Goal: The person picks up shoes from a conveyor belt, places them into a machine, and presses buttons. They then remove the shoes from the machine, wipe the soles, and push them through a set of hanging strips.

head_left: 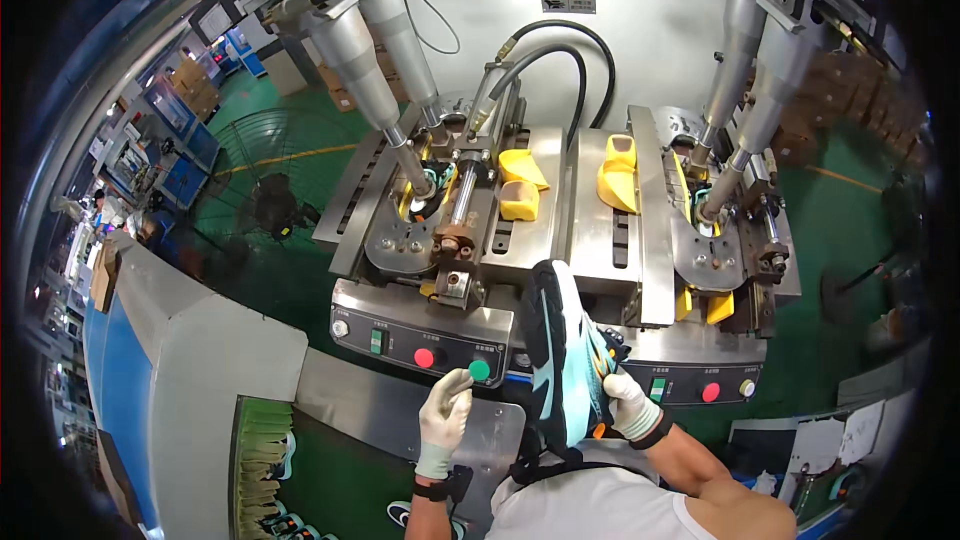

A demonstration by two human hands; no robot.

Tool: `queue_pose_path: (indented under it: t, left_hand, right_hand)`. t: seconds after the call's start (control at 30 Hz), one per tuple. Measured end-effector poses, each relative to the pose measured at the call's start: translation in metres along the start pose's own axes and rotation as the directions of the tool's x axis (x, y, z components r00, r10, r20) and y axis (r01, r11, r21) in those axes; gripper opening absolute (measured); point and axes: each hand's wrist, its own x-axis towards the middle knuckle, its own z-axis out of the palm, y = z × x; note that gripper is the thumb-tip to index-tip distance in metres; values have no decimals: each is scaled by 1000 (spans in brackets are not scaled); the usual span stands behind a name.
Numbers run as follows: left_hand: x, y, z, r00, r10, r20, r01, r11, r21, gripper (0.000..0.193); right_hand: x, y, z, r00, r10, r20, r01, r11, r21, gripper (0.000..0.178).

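My right hand (628,406), in a white glove, grips a sneaker (562,355) by its upper. The shoe is light blue, white and black with orange details; it stands on end with its sole turned to the left. My left hand (445,416), also gloved, is raised at the control panel (372,318) with its fingers stretched out. Its fingertips are at the edge of a green button (480,370); whether they press it I cannot tell. Behind the panel, a pressing machine holds one shoe (432,198) under its left cylinders and another (704,218) under the right ones.
Yellow blocks (522,168) and more yellow blocks (619,174) lie on the metal bed. A red button (424,358) sits left of the green one. Several shoes stand in a green-lined rack (262,465) at lower left. A caged fan (275,200) stands beyond the machine.
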Motion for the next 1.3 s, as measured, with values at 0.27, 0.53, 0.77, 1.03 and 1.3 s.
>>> queue_pose_path:
  t: [0.27, 0.53, 0.77, 1.03, 1.3]
  left_hand:
    - [31, 40, -21, 990, 139, -37, -133, 981, 141, 51]
    - [169, 66, -42, 974, 224, -17, -211, 938, 276, 58]
    - [332, 6, -53, 992, 109, -58, -74, 903, 424, 68]
    - [432, -78, -45, 985, 165, 43, -106, 394, 913, 60]
    - [436, -32, -62, 996, 45, -72, 10, 779, 626, 38]
  right_hand:
    - [-5, 4, 19, 1000, -24, 13, 24, 999, 43, 75]
    - [1, 20, 13, 998, -58, -6, 58, 998, 19, 73]
    - [-7, 19, 16, 973, -168, -156, 134, 968, -212, 86]
    - [-29, 8, 23, 940, -184, -287, 114, 963, -244, 83]
    - [19, 2, 48, 925, -221, -310, 138, 953, -269, 74]
